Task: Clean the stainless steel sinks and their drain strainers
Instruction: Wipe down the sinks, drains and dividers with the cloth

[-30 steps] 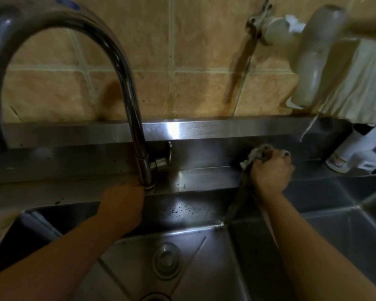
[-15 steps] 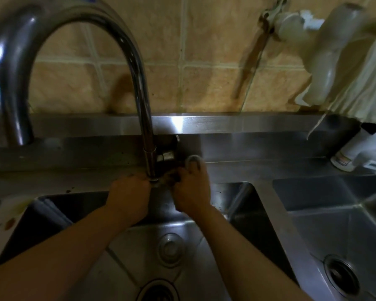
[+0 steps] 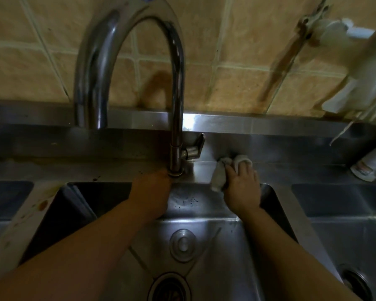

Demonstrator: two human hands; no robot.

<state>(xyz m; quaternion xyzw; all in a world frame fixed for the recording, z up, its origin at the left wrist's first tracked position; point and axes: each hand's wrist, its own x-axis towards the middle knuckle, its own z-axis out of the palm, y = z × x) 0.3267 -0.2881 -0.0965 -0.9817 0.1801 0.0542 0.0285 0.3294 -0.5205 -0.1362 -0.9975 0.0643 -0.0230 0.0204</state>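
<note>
My right hand (image 3: 242,185) presses a crumpled grey-white cloth (image 3: 220,172) onto the steel ledge behind the middle sink (image 3: 204,216), right of the tall curved faucet (image 3: 176,101). My left hand (image 3: 151,192) rests at the foot of the faucet, fingers curled on the sink's back edge; what it holds, if anything, is hidden. In the middle sink lie a round steel plug (image 3: 182,244) and a drain strainer (image 3: 169,286) at the bottom edge. A second drain (image 3: 354,283) shows in the right sink (image 3: 345,235).
A third sink (image 3: 7,198) lies at the left, with a stained divider (image 3: 28,213) beside it. Tan wall tiles rise behind. A white pipe fitting (image 3: 334,33) with a hanging cloth is at the upper right, a white bottle (image 3: 369,164) below it on the ledge.
My right hand with the cloth went from the right part of the ledge to the faucet base, then back a little to the right. My left hand stayed at the faucet's foot.
</note>
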